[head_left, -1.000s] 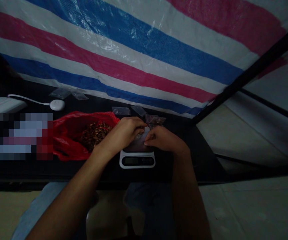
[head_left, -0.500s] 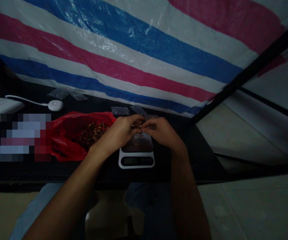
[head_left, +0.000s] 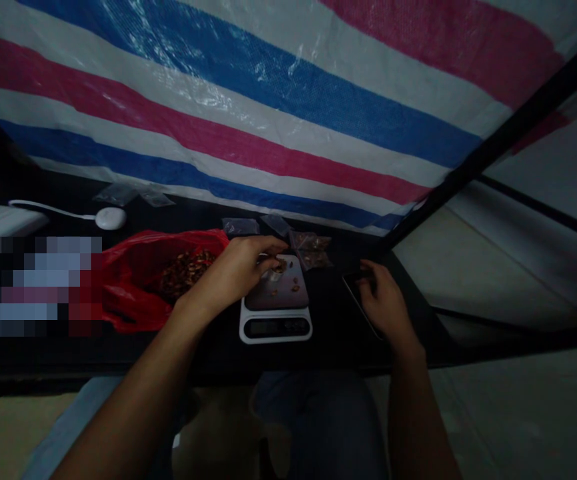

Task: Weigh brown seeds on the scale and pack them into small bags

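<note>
My left hand (head_left: 243,270) is over the upper left of a white kitchen scale (head_left: 275,329). Thumb and fingers pinch a small clear plastic bag (head_left: 275,273) with some brown bits at its mouth; the fingertips partly hide it. Several loose brown pieces (head_left: 295,289) lie on the scale's plate. To the right of the scale, my right hand (head_left: 385,300) rests with fingers apart over a dark flat phone-like slab (head_left: 352,288) with a pale edge. Its palm covers much of that slab.
Left of the scale, an open red plastic bag (head_left: 123,300) holds many brown pieces. Filled small bags (head_left: 313,250) and flat clear bags (head_left: 241,227) lie behind the scale. A white round device (head_left: 111,218) with a cable lies farther left. Striped sheeting (head_left: 268,140) hangs behind the black table.
My right hand has let go of the small clear bag and moved right, down to the dark slab. My left hand stays at the scale. Loose pieces on its plate now show.
</note>
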Available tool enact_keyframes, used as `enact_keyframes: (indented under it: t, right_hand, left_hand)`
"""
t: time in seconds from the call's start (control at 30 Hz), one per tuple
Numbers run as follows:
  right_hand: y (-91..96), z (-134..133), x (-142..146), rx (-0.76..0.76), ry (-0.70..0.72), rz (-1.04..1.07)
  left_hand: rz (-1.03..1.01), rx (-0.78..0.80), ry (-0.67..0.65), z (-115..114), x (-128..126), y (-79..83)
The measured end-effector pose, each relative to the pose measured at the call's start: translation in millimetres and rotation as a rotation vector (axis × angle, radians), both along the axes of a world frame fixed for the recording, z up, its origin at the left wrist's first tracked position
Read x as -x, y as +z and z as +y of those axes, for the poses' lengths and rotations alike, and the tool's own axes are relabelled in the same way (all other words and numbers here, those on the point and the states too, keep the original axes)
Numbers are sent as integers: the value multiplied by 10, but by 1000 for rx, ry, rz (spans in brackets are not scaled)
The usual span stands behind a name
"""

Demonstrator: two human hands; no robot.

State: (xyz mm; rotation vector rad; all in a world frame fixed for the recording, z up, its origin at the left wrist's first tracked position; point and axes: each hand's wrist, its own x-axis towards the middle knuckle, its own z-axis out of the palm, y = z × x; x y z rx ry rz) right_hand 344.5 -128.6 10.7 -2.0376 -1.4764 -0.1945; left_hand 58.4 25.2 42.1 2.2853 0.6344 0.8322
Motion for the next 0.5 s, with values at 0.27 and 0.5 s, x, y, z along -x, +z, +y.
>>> enact_keyframes:
  t: [0.27, 0.5]
  right_hand:
    - [-140, -144, 11, 79, 1, -101]
    - [83, 121, 533, 48, 328, 65]
  left_hand:
    - [-15, -20, -12, -20, -5, -2]
    - [-44, -18, -35, 8, -59, -74]
